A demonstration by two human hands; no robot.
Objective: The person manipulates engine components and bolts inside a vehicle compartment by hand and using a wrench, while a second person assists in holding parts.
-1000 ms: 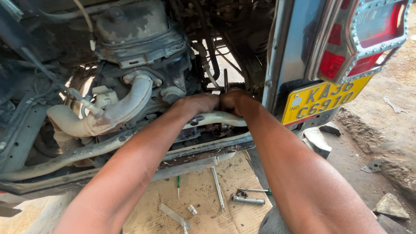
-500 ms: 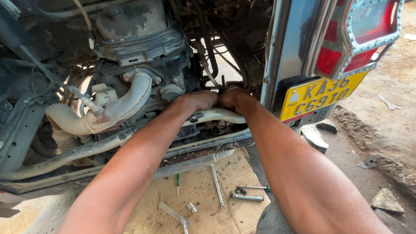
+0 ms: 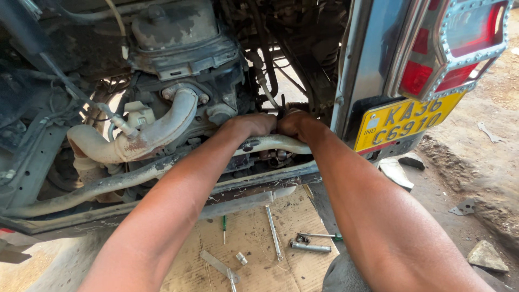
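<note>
Both hands, left hand (image 3: 254,125) and right hand (image 3: 294,123), are closing around a fitting mid-frame; tools (image 3: 273,232) are lying unused on cardboard (image 3: 254,238).

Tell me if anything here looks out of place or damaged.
Tools lie scattered loose on the cardboard under the vehicle. The curved pipe looks rusty and dirt-caked. Both hands, left hand and right hand, press together deep in the engine bay.

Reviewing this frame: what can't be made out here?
- Head view: fingertips of left hand and right hand, and whatever they grip, hidden by the hands themselves.
- Lower engine hidden behind both forearms.
- Tools on the cardboard too small to identify.
- Tail light cut by the frame edge.
</note>
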